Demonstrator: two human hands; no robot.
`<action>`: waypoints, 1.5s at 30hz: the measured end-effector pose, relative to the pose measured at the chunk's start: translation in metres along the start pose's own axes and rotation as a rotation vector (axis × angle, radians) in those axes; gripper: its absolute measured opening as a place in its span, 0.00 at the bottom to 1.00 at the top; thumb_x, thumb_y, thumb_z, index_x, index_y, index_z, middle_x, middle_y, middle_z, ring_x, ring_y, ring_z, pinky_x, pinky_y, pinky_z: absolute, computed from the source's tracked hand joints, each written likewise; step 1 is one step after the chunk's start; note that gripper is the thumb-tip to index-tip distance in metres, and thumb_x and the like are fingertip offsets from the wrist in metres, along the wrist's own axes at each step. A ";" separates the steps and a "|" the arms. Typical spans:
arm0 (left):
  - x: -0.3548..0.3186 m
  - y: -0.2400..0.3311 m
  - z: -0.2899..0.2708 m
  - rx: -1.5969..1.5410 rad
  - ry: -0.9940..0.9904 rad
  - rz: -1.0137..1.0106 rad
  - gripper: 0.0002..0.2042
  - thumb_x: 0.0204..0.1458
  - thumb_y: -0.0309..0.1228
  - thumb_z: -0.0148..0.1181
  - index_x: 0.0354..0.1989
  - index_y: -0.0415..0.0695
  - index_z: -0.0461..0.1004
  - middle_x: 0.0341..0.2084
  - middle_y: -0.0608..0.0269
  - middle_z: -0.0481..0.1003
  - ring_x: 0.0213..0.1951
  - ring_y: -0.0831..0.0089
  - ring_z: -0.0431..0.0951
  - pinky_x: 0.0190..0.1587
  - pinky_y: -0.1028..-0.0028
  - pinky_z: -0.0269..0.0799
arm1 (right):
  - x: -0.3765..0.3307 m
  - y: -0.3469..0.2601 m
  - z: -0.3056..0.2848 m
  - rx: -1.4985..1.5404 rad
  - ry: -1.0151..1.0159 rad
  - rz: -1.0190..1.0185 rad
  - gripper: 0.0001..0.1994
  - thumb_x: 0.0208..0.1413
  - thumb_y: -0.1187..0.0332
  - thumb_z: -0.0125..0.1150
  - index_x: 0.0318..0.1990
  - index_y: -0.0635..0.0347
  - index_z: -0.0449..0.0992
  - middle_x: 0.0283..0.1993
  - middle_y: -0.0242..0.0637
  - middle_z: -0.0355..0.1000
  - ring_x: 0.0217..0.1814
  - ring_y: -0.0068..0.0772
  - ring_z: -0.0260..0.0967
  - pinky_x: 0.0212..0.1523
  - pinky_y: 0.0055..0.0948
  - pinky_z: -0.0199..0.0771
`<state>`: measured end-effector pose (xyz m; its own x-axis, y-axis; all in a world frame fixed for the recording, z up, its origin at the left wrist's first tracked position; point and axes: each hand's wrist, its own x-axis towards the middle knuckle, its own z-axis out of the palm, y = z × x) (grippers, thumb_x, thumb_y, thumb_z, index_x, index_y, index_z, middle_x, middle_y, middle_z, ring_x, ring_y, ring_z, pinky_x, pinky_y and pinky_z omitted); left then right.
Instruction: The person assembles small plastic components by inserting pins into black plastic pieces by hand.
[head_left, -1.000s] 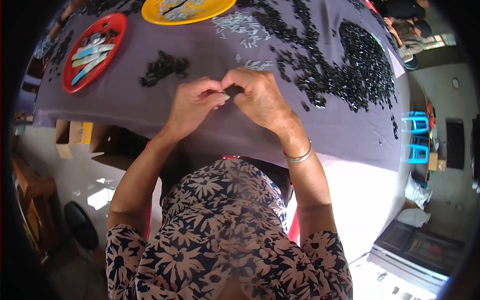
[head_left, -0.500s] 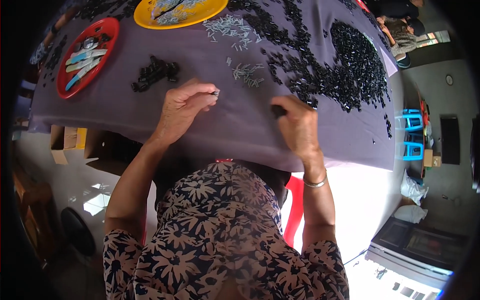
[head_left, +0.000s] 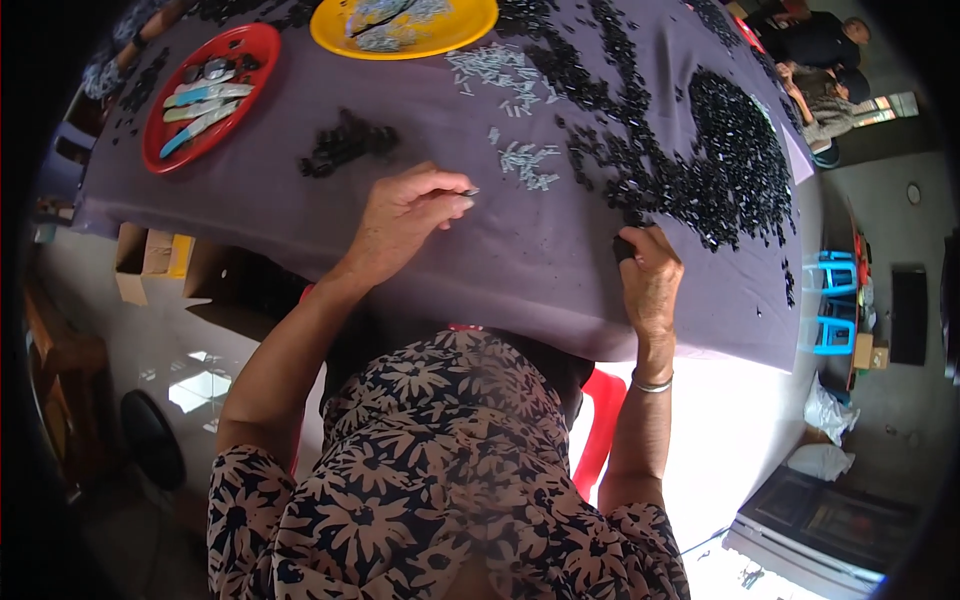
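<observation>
Two hands are at work over the tabletop: the left hand has its grip pinching a small piece too tiny to identify, while the right hand curls its grip around a dark piece half hidden by fingers. From between them, loose black pieces at two o'clock and clear pieces at twelve seem left to handle; the blurred dark cluster at ten may be finished.

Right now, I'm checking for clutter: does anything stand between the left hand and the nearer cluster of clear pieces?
Nothing visible does: only purple cloth shows between the left hand and the nearer cluster of clear pieces, ahead and to its right. The big black heap lies farther right, off that path.
</observation>
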<state>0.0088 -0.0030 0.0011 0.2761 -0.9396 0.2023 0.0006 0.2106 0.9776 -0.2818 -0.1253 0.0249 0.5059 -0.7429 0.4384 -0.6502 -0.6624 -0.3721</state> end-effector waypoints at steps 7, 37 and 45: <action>0.002 0.001 0.006 -0.036 -0.071 -0.005 0.07 0.56 0.22 0.59 0.42 0.38 0.78 0.32 0.67 0.73 0.33 0.82 0.75 0.34 0.80 0.71 | -0.004 0.008 -0.008 0.136 -0.042 0.050 0.11 0.43 0.84 0.60 0.36 0.65 0.76 0.32 0.34 0.74 0.31 0.24 0.72 0.35 0.23 0.74; 0.002 -0.005 0.005 0.029 0.001 0.051 0.08 0.55 0.23 0.61 0.43 0.39 0.77 0.31 0.70 0.71 0.28 0.86 0.71 0.31 0.83 0.69 | 0.060 -0.108 0.054 0.679 -0.227 -0.106 0.09 0.53 0.84 0.59 0.41 0.65 0.77 0.37 0.31 0.74 0.39 0.19 0.69 0.43 0.19 0.69; 0.000 0.000 0.006 0.002 0.021 0.024 0.08 0.53 0.22 0.61 0.41 0.37 0.77 0.31 0.66 0.73 0.31 0.84 0.73 0.34 0.81 0.70 | 0.062 -0.110 0.054 0.583 -0.230 -0.194 0.09 0.51 0.85 0.59 0.40 0.66 0.77 0.35 0.33 0.75 0.38 0.21 0.70 0.43 0.21 0.70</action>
<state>0.0028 -0.0050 0.0011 0.2962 -0.9284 0.2243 -0.0084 0.2323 0.9726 -0.1483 -0.1042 0.0489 0.7335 -0.5634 0.3801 -0.1535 -0.6822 -0.7149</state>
